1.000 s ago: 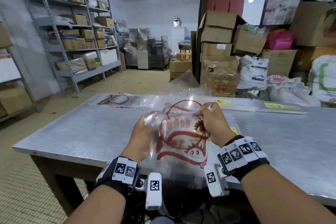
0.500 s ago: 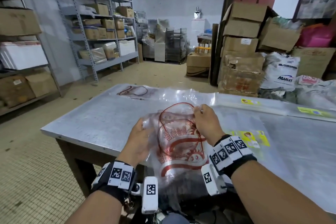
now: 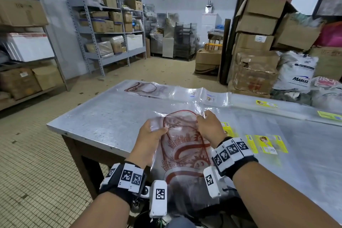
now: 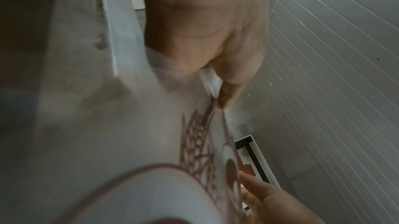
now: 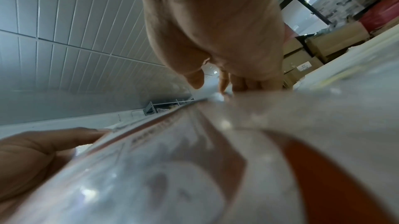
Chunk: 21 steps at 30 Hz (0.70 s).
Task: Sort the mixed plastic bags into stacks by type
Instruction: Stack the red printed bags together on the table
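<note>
A clear plastic bag with a red printed design [image 3: 183, 146] hangs between my hands above the near edge of the metal table [image 3: 111, 114]. My left hand [image 3: 153, 131] pinches its upper left edge and my right hand [image 3: 205, 124] grips its upper right corner. The left wrist view shows my thumb and fingers [image 4: 226, 94] pinching the bag [image 4: 129, 142]. In the right wrist view my fingers [image 5: 244, 84] curl over the bag's top edge [image 5: 215, 159]. A matching red-printed bag [image 3: 146, 88] lies flat at the table's far left corner. Clear bags with yellow labels [image 3: 262, 142] lie to the right.
More clear bags with small labels [image 3: 209, 96] lie along the table's far edge. Metal shelving with cardboard boxes [image 3: 111, 24] stands at the left. Stacked boxes [image 3: 259, 42] and white sacks [image 3: 298, 74] stand beyond the table at the right. A tiled floor [image 3: 37, 163] lies left of the table.
The view has turned left, so the table's left corner shows more. Both hands keep hold of the red-printed bag, which now sits a little further left over the table.
</note>
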Each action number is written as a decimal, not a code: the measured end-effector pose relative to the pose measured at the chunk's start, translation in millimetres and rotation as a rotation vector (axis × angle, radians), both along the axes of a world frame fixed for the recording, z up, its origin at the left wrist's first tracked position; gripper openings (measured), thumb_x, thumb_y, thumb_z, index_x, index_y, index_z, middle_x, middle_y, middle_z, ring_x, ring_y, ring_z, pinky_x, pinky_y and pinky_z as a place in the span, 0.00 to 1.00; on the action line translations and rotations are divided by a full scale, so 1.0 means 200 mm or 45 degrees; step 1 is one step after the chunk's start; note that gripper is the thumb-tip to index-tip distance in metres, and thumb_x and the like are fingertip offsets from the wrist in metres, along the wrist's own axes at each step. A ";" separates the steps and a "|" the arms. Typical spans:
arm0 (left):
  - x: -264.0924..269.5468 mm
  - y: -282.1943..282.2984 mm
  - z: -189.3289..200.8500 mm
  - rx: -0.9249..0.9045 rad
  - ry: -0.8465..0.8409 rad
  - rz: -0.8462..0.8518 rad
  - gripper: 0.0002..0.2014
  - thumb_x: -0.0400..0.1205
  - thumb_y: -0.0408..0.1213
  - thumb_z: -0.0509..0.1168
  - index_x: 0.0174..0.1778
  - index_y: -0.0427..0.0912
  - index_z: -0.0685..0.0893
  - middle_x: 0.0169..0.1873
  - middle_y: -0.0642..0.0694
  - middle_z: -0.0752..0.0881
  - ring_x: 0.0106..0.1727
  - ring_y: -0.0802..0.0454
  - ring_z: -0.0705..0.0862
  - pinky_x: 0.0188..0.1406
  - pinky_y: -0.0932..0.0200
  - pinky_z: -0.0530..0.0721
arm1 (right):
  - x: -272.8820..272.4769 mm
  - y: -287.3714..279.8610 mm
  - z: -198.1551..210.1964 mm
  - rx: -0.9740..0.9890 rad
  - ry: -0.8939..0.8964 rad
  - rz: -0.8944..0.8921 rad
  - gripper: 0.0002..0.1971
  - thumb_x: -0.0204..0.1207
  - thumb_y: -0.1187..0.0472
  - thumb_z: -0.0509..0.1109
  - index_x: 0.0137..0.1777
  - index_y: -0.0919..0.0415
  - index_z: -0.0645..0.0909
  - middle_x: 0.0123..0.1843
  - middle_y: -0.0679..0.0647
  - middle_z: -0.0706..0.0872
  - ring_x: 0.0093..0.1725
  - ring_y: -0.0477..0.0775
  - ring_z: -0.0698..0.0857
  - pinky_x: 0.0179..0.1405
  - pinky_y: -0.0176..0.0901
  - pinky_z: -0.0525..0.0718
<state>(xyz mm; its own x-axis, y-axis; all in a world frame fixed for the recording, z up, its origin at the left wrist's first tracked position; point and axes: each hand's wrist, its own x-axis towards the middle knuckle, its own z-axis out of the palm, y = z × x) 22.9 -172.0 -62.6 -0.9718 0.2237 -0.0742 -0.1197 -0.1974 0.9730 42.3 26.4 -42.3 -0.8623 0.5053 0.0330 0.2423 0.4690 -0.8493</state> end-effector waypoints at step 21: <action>-0.02 0.14 0.69 -1.206 0.920 -0.854 0.33 0.83 0.36 0.73 0.81 0.61 0.70 0.57 0.59 0.87 0.56 0.64 0.86 0.58 0.62 0.87 | 0.27 0.22 0.63 0.752 0.473 0.599 0.30 0.79 0.60 0.76 0.78 0.38 0.73 0.90 0.52 0.57 0.89 0.49 0.56 0.83 0.46 0.60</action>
